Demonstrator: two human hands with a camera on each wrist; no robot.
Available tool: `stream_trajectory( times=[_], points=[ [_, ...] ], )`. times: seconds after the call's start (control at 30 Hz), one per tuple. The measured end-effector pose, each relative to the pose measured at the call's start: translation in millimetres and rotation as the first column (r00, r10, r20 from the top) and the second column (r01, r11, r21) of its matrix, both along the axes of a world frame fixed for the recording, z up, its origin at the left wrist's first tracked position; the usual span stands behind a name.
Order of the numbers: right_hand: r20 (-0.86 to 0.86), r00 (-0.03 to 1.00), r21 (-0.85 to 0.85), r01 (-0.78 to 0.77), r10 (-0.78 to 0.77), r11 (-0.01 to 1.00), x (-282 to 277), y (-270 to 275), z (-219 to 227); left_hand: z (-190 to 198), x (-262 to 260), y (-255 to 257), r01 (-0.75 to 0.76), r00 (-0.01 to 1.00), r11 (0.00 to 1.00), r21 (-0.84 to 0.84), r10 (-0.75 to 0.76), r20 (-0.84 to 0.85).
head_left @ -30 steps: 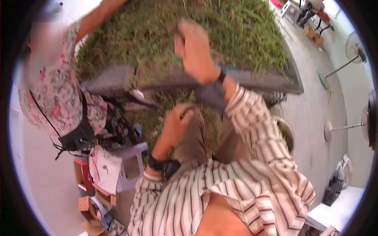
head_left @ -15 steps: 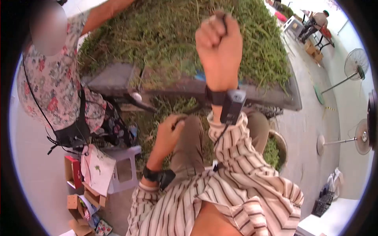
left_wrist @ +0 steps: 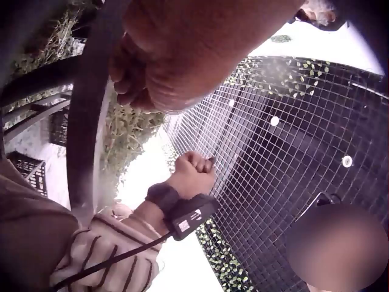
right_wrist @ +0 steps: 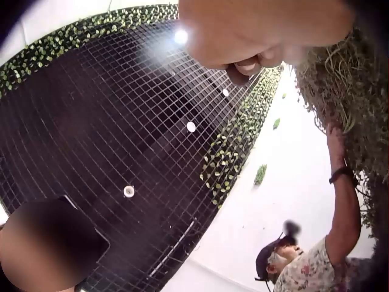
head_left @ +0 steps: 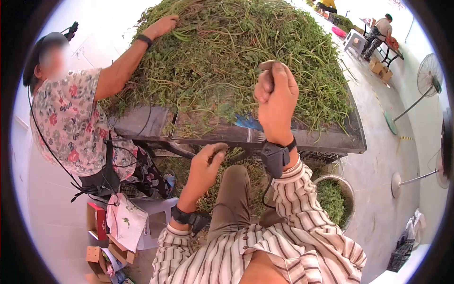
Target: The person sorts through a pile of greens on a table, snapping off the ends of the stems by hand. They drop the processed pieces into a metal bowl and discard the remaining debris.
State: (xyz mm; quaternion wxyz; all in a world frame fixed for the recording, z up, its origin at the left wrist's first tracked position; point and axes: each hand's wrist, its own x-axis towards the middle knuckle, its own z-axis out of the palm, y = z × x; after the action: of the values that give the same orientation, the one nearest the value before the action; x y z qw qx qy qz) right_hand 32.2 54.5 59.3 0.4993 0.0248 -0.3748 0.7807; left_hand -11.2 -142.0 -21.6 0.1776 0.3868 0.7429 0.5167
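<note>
My right hand (head_left: 276,102) is raised over the near side of a large heap of green leafy stems (head_left: 227,66), its fingers curled in and nothing visible between them. In the left wrist view the same right hand (left_wrist: 193,173) shows its bent knuckles. My left hand (head_left: 203,165) hangs lower, beside the table's front edge (head_left: 213,140) and above my lap, with fingers loosely bent and darkened fingertips. No object shows in it. In its wrist view, the left hand (left_wrist: 200,48) fills the top, its fingers partly hidden.
Another person (head_left: 71,113) on the left reaches a hand (head_left: 163,26) into the heap. A round tub (head_left: 347,194) of greens stands at my right, near standing fans (head_left: 428,78). Cardboard boxes (head_left: 97,260) and a white stool (head_left: 151,208) are at lower left. Blue material (head_left: 248,121) lies at the table edge.
My right hand swung to the right, then came down a little towards me, fingers staying curled. My left hand has hardly moved. The head view has tilted up, showing more of the heap.
</note>
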Motion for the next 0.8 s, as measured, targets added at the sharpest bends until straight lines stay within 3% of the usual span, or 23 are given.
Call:
stream_trajectory(
  times=[0.17,0.4,0.5,0.8],
  points=[
    [-0.005,1.0,-0.197,0.027,-0.029,0.98,10.8,28.3,-22.3,20.9,-17.9,26.2,0.026,0.997,0.998,0.049,-0.022,-0.08],
    [-0.015,0.998,-0.456,-0.062,0.061,0.888,9.4,50.9,-54.3,59.3,-39.1,68.5,0.064,0.976,0.998,-0.01,-0.065,-0.209],
    [-0.075,0.989,-0.511,-0.149,0.129,0.847,3.7,55.3,-61.2,62.4,-56.1,84.7,0.085,0.953,0.995,-0.058,-0.098,-0.288],
    [-0.121,0.98,-0.545,-0.2,0.16,0.814,7.1,63.6,-62.6,68.7,-73.4,132.7,0.144,0.911,0.984,-0.107,-0.174,-0.373]
  ],
)
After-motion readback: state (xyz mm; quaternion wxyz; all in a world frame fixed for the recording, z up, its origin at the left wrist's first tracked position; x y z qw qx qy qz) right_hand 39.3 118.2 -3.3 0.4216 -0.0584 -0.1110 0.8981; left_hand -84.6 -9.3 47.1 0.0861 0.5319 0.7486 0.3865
